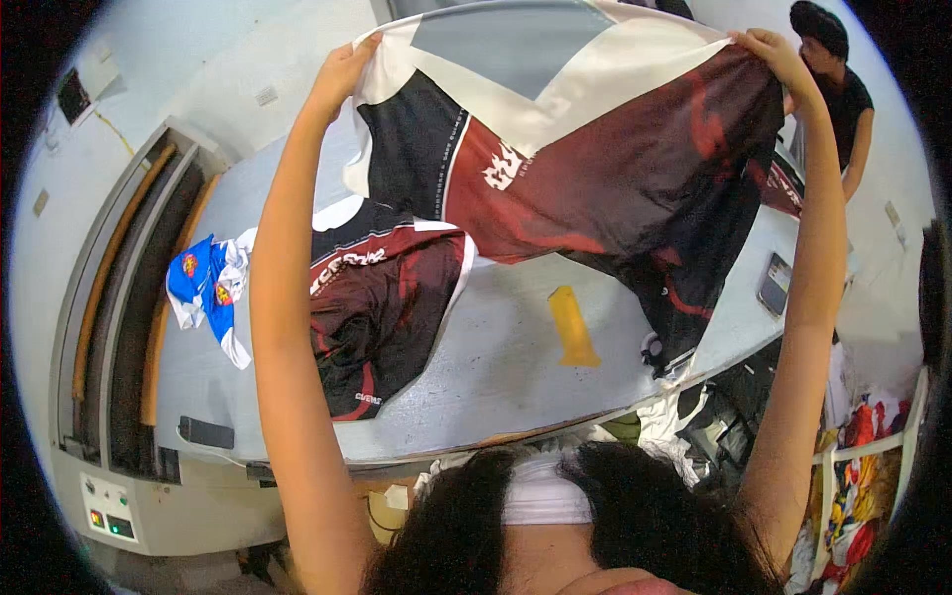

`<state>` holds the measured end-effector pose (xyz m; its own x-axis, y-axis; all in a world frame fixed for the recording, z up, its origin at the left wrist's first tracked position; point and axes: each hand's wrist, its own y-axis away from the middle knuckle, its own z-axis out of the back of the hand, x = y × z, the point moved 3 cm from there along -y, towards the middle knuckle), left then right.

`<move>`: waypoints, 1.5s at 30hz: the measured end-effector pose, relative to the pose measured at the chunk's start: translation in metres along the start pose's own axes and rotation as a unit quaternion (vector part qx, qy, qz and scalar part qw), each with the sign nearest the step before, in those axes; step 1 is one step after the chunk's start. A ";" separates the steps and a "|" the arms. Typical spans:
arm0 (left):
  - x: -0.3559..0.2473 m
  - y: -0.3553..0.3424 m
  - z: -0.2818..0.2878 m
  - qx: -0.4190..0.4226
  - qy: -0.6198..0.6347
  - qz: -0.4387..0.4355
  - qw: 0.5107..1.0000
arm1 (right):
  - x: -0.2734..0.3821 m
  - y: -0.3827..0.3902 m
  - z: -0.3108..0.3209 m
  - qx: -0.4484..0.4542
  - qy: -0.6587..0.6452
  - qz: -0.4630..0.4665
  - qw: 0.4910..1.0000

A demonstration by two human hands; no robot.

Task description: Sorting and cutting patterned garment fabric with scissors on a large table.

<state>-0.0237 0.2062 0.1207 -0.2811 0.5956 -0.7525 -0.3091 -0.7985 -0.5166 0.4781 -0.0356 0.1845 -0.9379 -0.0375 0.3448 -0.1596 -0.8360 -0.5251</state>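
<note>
With both arms stretched up and out, I hold a dark red, black and white printed jersey panel [635,188] spread wide above the table. My left hand [347,74] is closed, pinching its white upper left corner. At the opposite upper corner, my right hand [777,58] grips the fabric edge between thumb and fingers. A grey V-shaped area shows near the panel's top. Its lower part hangs down, touching or nearly touching the table. A second dark red and black jersey piece [397,297] lies rumpled on the table beside my left forearm.
A blue and white garment piece [210,288] lies on the grey table [486,347] near a long roller machine [119,307] at left. Yellow strip [572,327], phone [774,285] and black box [206,432] rest there too. Another person [838,99] stands far right; cloth-filled shelves [868,446] stand lower right.
</note>
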 end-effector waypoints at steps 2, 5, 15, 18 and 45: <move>-0.002 0.006 0.011 -0.010 -0.012 0.004 1.000 | 0.010 0.001 -0.011 0.010 -0.022 -0.010 1.000; -0.002 0.015 0.029 -0.021 -0.015 0.035 0.999 | 0.031 0.008 -0.020 0.060 -0.126 -0.043 0.989; 0.011 0.022 0.048 0.047 0.087 0.094 0.991 | 0.038 0.023 -0.037 0.087 -0.292 -0.025 0.952; 0.054 0.029 0.031 0.046 0.158 0.128 0.978 | 0.065 0.033 -0.098 0.110 -0.437 -0.024 0.892; 0.057 0.244 -0.288 0.269 0.045 -0.165 0.948 | 0.052 0.217 -0.339 0.253 -0.617 -0.282 0.690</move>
<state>0.1466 0.0203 -0.1661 -0.0174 0.7765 -0.6298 -0.7919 -0.3953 -0.4655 0.2907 -0.0338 -0.1755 0.2547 0.1962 0.9469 0.0285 -0.9803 0.1954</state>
